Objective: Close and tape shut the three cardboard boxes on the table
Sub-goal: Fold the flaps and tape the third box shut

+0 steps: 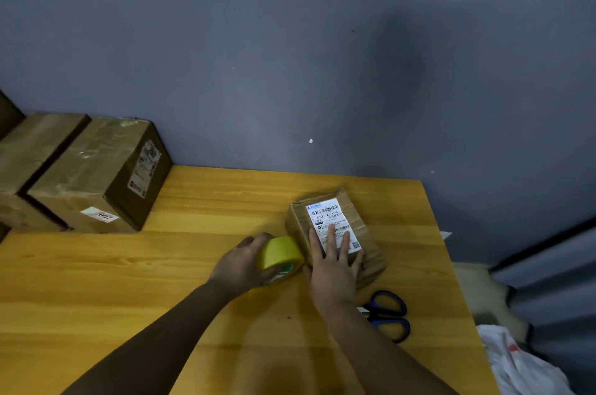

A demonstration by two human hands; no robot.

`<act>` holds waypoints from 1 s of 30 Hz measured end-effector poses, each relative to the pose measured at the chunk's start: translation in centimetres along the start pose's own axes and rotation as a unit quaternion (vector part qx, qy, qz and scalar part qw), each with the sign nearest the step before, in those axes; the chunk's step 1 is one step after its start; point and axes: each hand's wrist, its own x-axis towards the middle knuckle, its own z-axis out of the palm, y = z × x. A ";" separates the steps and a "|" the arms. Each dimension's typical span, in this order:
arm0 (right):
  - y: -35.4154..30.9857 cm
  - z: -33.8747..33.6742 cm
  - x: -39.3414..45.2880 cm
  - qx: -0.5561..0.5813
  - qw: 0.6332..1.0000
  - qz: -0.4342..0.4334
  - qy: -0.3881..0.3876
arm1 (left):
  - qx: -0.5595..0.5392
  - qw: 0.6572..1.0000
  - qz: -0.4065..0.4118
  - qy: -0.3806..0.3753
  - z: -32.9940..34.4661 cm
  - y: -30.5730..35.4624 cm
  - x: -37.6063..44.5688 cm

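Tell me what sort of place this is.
Probably a small parcel-packing spot: labelled cardboard boxes stacked on a wooden table, a tape roll in the left hand, scissors nearby.

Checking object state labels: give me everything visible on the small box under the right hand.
The small cardboard box is brown, corrugated-looking and flat, lying closed on the wooden table near its right edge, turned at an angle to the table edge. A white shipping label with barcodes and printed text covers much of its top. The right hand rests flat on the top, fingers straight across the label. The yellow tape roll, held by the left hand, sits against its left side. Blue-handled scissors lie just beside its near corner.
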 end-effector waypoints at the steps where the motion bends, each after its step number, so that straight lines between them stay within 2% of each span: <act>1: 0.1 0.1 0.0 0.000 1.000 0.000 -0.003 | -0.012 1.000 0.001 -0.001 0.0 -0.1 0.0; 4: 0.0 0.0 0.0 0.000 1.000 -0.001 -0.007 | -0.065 0.998 -0.007 -0.001 0.9 -1.3 -0.9; 8: -0.1 -0.3 0.0 0.005 1.000 0.001 -0.009 | -0.102 0.992 -0.071 0.016 2.1 -2.7 -2.2; 14: 1.4 -2.4 0.8 0.078 0.997 0.013 -0.003 | -0.059 0.993 -0.016 0.105 -1.5 -0.1 -0.7; 18: 3.8 -4.2 2.4 0.185 0.983 0.001 0.001 | -0.074 0.987 0.027 0.137 -5.9 3.7 0.8; 22: 5.9 -5.4 3.8 0.318 0.947 -0.041 -0.017 | -0.105 0.982 0.063 0.143 -8.6 8.3 3.0; 24: 7.0 -6.0 4.3 0.428 0.902 -0.049 -0.039 | -0.068 0.986 0.088 0.125 -9.3 10.2 3.9; 26: 8.2 -6.0 4.5 0.519 0.850 -0.025 -0.092 | -0.011 0.989 0.102 0.103 -9.5 12.0 4.8; 27: 8.7 -5.8 4.4 0.534 0.838 -0.011 -0.107 | 0.021 0.990 0.103 0.095 -9.5 12.8 5.2; 30: 9.9 -5.0 4.6 0.529 0.844 0.006 -0.084 | 0.105 0.985 0.103 0.089 -8.8 15.2 6.3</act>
